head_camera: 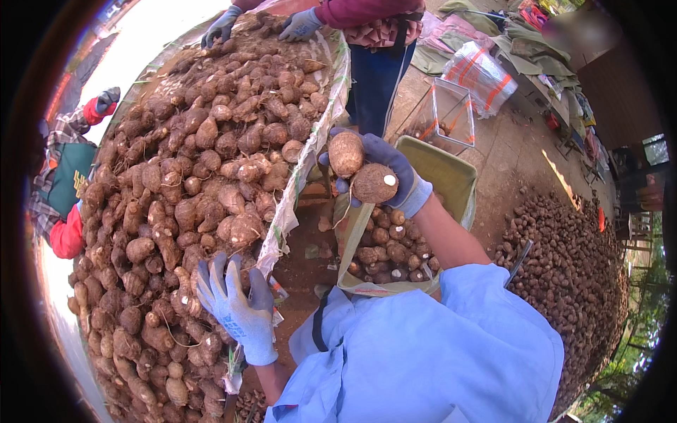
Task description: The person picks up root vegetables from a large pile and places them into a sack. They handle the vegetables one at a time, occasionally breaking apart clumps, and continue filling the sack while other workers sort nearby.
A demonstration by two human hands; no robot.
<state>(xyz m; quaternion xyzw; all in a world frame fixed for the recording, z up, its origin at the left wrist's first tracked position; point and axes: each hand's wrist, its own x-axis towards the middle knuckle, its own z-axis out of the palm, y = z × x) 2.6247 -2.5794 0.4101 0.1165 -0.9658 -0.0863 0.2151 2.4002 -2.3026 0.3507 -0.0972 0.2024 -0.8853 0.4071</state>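
Observation:
My right hand (pixel 407 180), in a blue-grey work glove, grips two brown taro corms. One is an oval corm (pixel 346 153); the other is a rounder corm (pixel 373 183) with a white cut end. They are above a green-lined container (pixel 465 174) that holds several taro corms (pixel 396 243). At the edge of a large taro heap (pixel 211 195), my left hand (pixel 235 306) has its gloved fingers spread, with nothing held in them. Whether its fingertips touch the corms is hard to tell.
A white sheet edge (pixel 312 153) borders the heap. Gloved hands (pixel 301 25) of a co-worker rest at its far end, and another person (pixel 63 180) is at the left. A wire-frame basket (pixel 455 113) stands beyond the container. More taro (pixel 560 275) covers the ground at right.

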